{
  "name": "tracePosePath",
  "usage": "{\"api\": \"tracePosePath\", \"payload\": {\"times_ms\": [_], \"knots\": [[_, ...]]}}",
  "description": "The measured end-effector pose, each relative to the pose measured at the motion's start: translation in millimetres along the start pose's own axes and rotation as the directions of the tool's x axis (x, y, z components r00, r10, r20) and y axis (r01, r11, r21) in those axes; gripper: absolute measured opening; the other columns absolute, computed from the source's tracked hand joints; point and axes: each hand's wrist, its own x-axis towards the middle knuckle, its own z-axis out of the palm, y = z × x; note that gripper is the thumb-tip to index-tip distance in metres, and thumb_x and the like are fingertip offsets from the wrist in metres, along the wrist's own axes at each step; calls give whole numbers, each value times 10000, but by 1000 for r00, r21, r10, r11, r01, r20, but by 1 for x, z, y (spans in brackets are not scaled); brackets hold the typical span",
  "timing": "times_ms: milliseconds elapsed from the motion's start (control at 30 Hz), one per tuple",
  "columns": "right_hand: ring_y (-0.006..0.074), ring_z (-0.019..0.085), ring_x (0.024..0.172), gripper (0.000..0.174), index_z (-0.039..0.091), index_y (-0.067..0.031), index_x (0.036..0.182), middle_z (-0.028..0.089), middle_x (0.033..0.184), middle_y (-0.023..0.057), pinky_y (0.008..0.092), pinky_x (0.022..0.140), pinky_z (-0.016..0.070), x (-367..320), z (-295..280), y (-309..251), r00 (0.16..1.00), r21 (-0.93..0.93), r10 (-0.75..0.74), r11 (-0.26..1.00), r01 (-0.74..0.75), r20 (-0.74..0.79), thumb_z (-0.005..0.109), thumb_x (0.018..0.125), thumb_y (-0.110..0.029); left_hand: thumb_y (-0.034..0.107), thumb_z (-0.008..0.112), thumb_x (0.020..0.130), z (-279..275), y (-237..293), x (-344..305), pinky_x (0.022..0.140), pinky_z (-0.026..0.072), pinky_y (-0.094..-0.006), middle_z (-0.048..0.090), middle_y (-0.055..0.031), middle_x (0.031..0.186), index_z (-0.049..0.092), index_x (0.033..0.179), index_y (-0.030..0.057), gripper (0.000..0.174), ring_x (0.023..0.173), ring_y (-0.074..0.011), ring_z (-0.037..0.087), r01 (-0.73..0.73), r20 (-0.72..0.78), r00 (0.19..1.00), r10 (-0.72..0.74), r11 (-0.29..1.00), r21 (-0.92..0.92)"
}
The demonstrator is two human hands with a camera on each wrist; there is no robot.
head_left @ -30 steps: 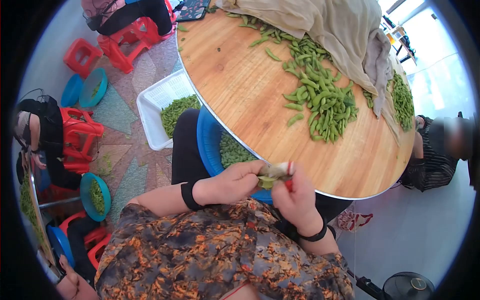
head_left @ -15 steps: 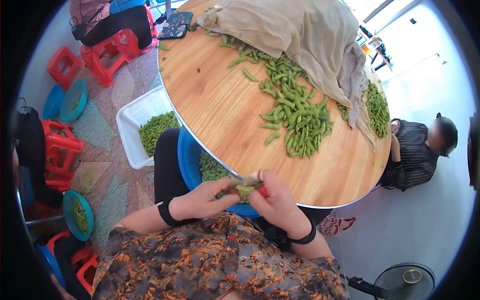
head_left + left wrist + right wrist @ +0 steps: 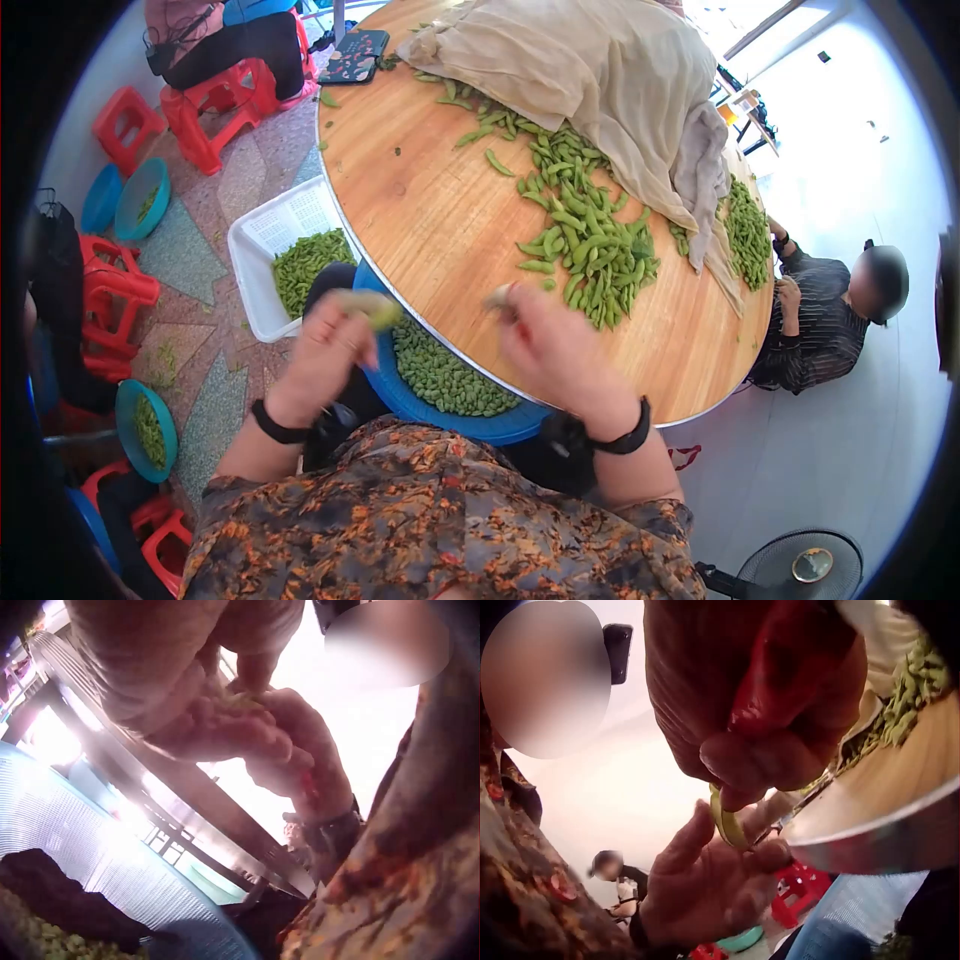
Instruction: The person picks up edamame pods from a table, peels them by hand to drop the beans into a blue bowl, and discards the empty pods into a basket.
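Observation:
My left hand (image 3: pixel 325 350) is raised over the left rim of the blue basin (image 3: pixel 395 395), holding a green soybean pod (image 3: pixel 370 308) that is blurred. In the right wrist view the pod (image 3: pixel 729 821) sits between the thumb and fingers of that left hand (image 3: pixel 709 889). My right hand (image 3: pixel 560 345) is apart from it, over the near table edge, with curled fingers and a white wrap on one digit; I cannot tell whether it grips anything. Shelled green beans (image 3: pixel 445 375) fill the basin's bottom. More pods (image 3: pixel 590 240) lie heaped on the round wooden table (image 3: pixel 420 190).
A beige cloth (image 3: pixel 580 70) covers part of the pod heap. On the floor at left stand a white crate (image 3: pixel 265 220) with green contents, red stools (image 3: pixel 215 110) and teal basins (image 3: pixel 145 430). Another person (image 3: pixel 825 310) sits at the right, near a fan (image 3: pixel 805 570).
The hands, together at a pod before, have parted: the left moved left with a pod, the right up toward the table. More of the beans in the basin shows. The head view has shifted.

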Motion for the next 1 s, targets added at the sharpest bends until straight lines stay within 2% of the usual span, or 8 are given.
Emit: {"api": "tracePosePath", "payload": {"times_ms": [100, 167, 233, 300, 367, 500, 767, 1000], "knots": [[353, 625, 749, 229, 497, -41, 1040, 584, 906, 168, 412, 602, 520, -3, -16, 35, 970, -516, 181, 823, -239, -160, 542, 819, -79, 104, 472, 950, -44, -3, 11, 759, 426, -217, 596, -25, 991, 523, 1252, 57, 310, 878, -105, 557, -213, -170, 941, 294, 902, 376], [377, 607, 758, 253, 489, -36, 1056, 577, 954, 177, 446, 638, 499, -4, -21, 41, 971, -525, 175, 818, -234, -160, 545, 810, -47, 94, 484, 939, -54, 9, 9, 833, 420, -240, 577, -25, 1083, 528, 1252, 42, 321, 960, -127, 544, -175, -32, 698, 716, 213, 961], [377, 605, 759, 257, 484, -34, 1060, 570, 958, 175, 446, 638, 499, -4, -22, 43, 978, -539, 166, 816, -210, -129, 545, 810, -47, 97, 493, 934, -34, 17, 5, 878, 420, -259, 575, -31, 1100, 549, 1219, 34, 297, 975, -136, 547, -174, -86, 726, 682, 304, 937], [377, 603, 760, 262, 480, -32, 1064, 563, 962, 173, 445, 638, 499, -5, -20, 44, 984, -550, 154, 816, -180, -94, 544, 810, -47, 95, 489, 939, -9, 22, 4, 845, 434, -260, 580, -42, 1089, 556, 1203, 28, 280, 950, -125, 547, -316, -21, 925, 379, 799, 512], [373, 606, 767, 254, 480, -32, 1056, 571, 953, 178, 446, 640, 500, -5, -21, 46, 986, -540, 126, 825, -167, -113, 543, 810, -44, 93, 490, 943, 14, 20, 9, 781, 440, -230, 589, -36, 1002, 554, 1196, 18, 271, 881, -89, 540, -189, 147, 976, 163, 964, 189], [370, 607, 750, 257, 482, -30, 1049, 581, 890, 167, 436, 633, 495, -16, -23, 43, 988, -477, 93, 867, -143, -126, 557, 804, -40, 113, 519, 941, 55, 18, 21, 688, 439, -203, 587, -12, 909, 541, 1201, 6, 282, 779, -57, 533, -57, 365, 931, 27, 996, 70], [365, 606, 688, 354, 471, -22, 1113, 594, 864, 166, 408, 536, 489, -45, -31, -15, 981, -261, -34, 962, 84, 189, 611, 789, -53, 252, 557, 934, 91, 23, 30, 604, 460, -287, 591, -119, 741, 582, 986, 13, 246, 647, -178, 580, -438, 659, 742, 121, 832, 340], [277, 595, 628, 241, 487, -4, 1070, 595, 839, 123, 339, 555, 481, -63, -24, 0, 988, 57, 88, 995, -82, -129, 576, 854, -63, 264, 436, 1000, 94, 20, 16, 561, 403, -243, 507, -7, 680, 550, 905, 34, 273, 621, -93, 482, 154, 623, 760, -184, 983, 103]]}}
